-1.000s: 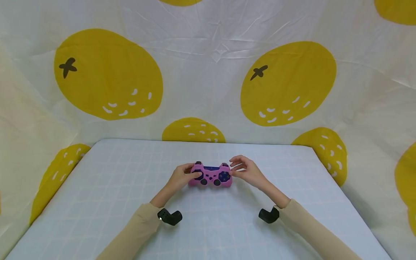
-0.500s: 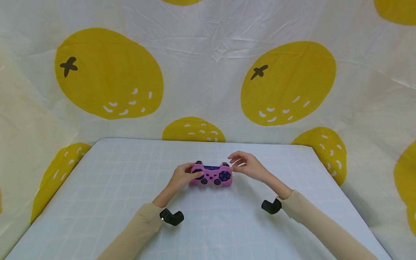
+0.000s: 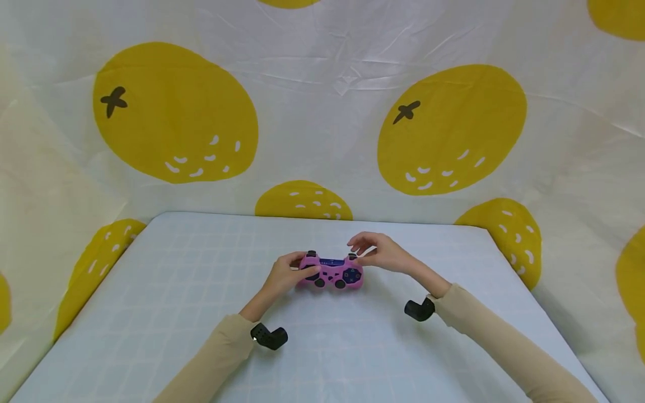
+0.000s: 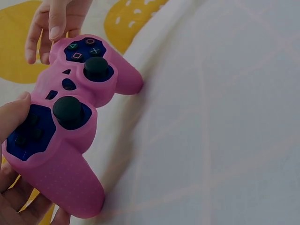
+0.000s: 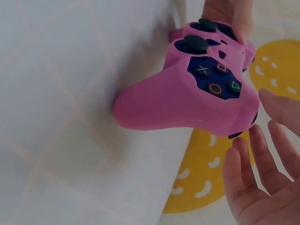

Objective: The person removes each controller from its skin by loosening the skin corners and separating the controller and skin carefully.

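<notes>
A game controller in a pink cover, with dark blue panels and black thumbsticks, is tilted up near the middle of the table in the head view. My left hand grips its left side, thumb on the face by the direction pad and fingers behind, as the left wrist view shows. At the controller's upper right corner is my right hand, its fingers loosely bent. In the right wrist view the right thumb is at the cover's edge; whether it touches, I cannot tell. The controller's grips point down towards the tablecloth.
A pale blue checked cloth covers the table. Behind it hangs a white curtain with large yellow fruit prints. A black wrist camera is worn on each wrist.
My right hand has moved up from the controller's right side to its upper right corner, with its forearm rising. The left hand keeps its hold; the view has shifted slightly.
</notes>
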